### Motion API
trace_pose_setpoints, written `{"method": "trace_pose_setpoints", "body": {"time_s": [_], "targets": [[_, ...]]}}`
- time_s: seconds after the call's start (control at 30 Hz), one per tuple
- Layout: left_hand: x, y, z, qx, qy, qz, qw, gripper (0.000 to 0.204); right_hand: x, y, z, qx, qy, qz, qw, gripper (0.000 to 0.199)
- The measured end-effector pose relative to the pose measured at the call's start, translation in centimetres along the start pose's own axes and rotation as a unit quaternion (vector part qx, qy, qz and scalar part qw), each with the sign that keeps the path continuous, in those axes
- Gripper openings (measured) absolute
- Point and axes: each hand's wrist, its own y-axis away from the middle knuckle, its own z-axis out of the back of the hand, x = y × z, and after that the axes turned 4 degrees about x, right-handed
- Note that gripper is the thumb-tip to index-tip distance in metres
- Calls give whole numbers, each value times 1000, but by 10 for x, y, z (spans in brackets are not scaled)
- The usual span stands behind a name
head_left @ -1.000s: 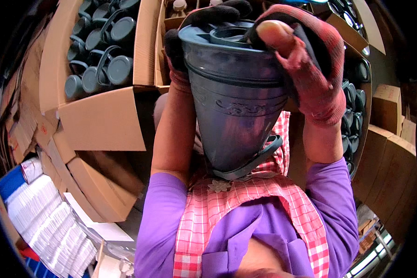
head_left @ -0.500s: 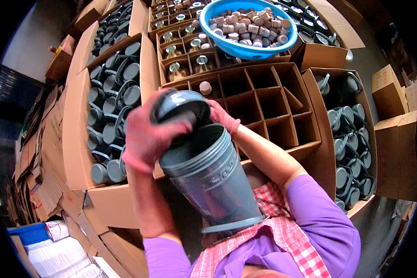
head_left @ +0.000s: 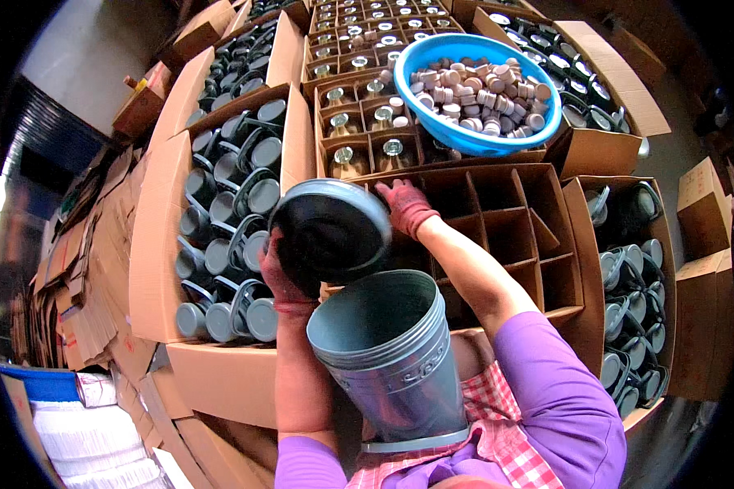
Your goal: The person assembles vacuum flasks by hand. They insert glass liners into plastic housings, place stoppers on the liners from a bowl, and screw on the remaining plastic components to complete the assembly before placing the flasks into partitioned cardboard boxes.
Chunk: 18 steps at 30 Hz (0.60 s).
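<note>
My left hand (head_left: 279,273), in a pink glove, grips the edge of a round lid (head_left: 332,232). The lid is tilted, its black inner side facing me. Below it a grey-blue plastic bucket (head_left: 395,371) leans against my apron, mouth open and upward; what lies inside is too dark to tell. My right hand (head_left: 406,205), also gloved, reaches past the lid to the far left part of a divided carton (head_left: 497,236). Its fingers are curled downward over a compartment, and whatever is under them is hidden.
A blue basin (head_left: 412,110) of pale stoppers sits on cartons of glass bottles (head_left: 342,122) behind the divided carton. Cartons of grey handled pails (head_left: 220,257) stand left, and another carton of pails (head_left: 624,301) right. Flattened cardboard (head_left: 77,293) is stacked far left.
The lid has swung so its black inner side shows more fully, still in my left hand. My right hand has moved from behind the lid to a compartment where a pale stopper showed earlier.
</note>
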Motion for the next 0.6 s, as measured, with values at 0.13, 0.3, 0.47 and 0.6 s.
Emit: {"method": "trace_pose_setpoints", "body": {"time_s": [0.13, 0.3, 0.47, 0.6], "targets": [[43, 25, -11, 87, 371, 175, 908, 55, 18, 37, 80, -112, 4, 62, 992, 63], [18, 44, -76, 176, 414, 104, 887, 54, 84, 109, 219, -294, 40, 300, 906, 58], [-25, 18, -77, 223, 433, 70, 870, 53, 109, 168, 267, -116, 65, 528, 839, 71], [-40, 3, -78, 230, 445, 38, 865, 53, 66, 154, 296, -326, -150, 539, 762, 57]]}}
